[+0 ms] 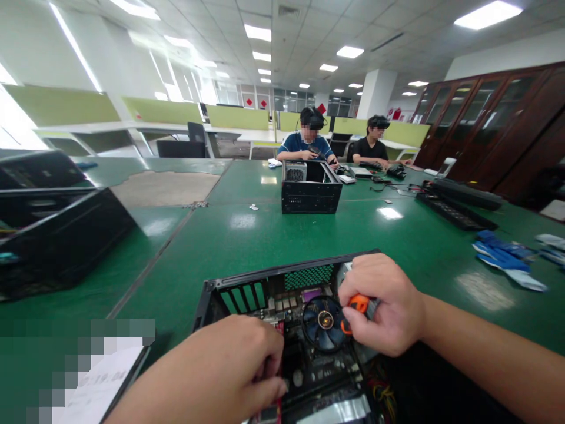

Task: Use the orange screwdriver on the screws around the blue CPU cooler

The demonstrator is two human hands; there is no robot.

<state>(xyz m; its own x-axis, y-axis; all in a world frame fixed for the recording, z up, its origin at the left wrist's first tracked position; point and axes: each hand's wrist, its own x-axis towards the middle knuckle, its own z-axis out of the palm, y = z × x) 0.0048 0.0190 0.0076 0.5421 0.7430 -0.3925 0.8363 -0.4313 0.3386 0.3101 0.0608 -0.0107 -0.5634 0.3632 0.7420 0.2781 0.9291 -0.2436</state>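
Observation:
An open black computer case point(286, 272) lies in front of me, its motherboard and parts exposed. My left hand point(247, 359) reaches into it with fingers curled at a long red circuit card point(279, 406), which the hand partly covers. Over the case's right side, my right hand point(384, 303) is closed round a tool with an orange-and-black handle point(358, 304); its working end is hidden. A black cooling fan point(325, 321) with a gold centre sits between the hands. Red and yellow cables point(384, 394) lie below my right hand.
Another open case point(311, 197) stands across the green table point(198, 247), near two seated people point(304, 144). More black case parts point(66, 247) are at the left. Blue-and-white gloves point(507, 259) and a long black panel point(457, 203) lie at the right.

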